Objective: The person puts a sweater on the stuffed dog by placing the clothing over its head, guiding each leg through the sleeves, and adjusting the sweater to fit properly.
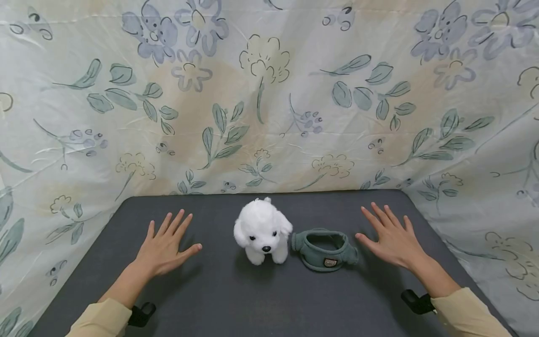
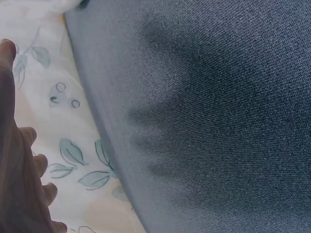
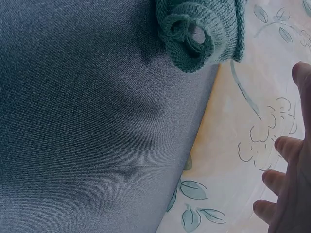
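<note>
A white plush dog [image 1: 263, 230] stands upright on the dark grey table, facing the head camera. Just right of it lies a green knitted pet sweater [image 1: 324, 257] with a small patch on its front and a wide opening on top. My left hand [image 1: 164, 248] is spread above the table, left of the dog, holding nothing. On the other side, my right hand [image 1: 391, 238] hovers with fingers spread, its thumb near the sweater's right sleeve. The right wrist view shows that rolled sleeve [image 3: 187, 41] close up. Shadows of the fingers fall on the cloth in both wrist views.
The grey table [image 1: 261, 309] narrows toward its far edge. Behind it and along both sides hangs a pale curtain [image 1: 269, 140] printed with flowers and leaves. A black strap [image 1: 142, 314] sits at my left wrist and another black strap [image 1: 417, 302] at my right.
</note>
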Available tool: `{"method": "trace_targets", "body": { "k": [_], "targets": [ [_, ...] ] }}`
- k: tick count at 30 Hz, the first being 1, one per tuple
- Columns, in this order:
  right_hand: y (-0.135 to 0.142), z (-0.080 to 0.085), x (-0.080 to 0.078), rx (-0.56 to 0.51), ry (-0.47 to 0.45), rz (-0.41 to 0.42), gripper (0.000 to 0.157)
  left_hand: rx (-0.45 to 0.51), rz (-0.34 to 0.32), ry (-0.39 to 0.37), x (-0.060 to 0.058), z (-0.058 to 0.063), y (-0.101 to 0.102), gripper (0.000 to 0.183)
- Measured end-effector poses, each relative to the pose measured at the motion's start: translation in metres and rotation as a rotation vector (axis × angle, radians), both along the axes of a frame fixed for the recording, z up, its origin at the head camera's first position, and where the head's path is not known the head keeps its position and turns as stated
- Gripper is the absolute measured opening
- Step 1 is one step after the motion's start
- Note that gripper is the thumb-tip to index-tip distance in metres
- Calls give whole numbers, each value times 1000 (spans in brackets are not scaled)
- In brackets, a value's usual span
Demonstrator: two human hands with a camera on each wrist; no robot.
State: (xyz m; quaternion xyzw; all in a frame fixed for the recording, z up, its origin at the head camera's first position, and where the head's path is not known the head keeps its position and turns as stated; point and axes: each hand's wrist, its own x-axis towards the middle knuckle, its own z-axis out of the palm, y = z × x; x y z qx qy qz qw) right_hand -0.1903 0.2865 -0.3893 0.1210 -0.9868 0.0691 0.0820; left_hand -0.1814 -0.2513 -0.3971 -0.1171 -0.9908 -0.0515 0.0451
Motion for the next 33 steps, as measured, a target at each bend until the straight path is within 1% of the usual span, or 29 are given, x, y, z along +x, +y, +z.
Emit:
{"method": "trace_targets", "body": {
  "k": [8, 14, 20, 24, 27, 33],
  "targets": [
    [0, -1, 1, 0, 17, 1, 78, 10, 3, -3, 1, 1, 1, 89],
    [-2, -2, 2, -15, 76, 11, 74, 51, 1, 11, 1, 1, 4, 88],
    [-5, -3, 1, -15, 171, 51, 70, 144, -16, 57, 0, 2, 7, 87],
    [-5, -1, 1, -20, 218, 74, 69, 207, -29, 97, 0, 5, 9, 86],
    [-6, 0, 0, -27, 256, 87, 69, 254, -33, 103, 0, 10, 13, 85],
    [-6, 1, -1, -52, 322, 111, 70, 366, -25, 73, 0, 22, 23, 85]
  ]
}}
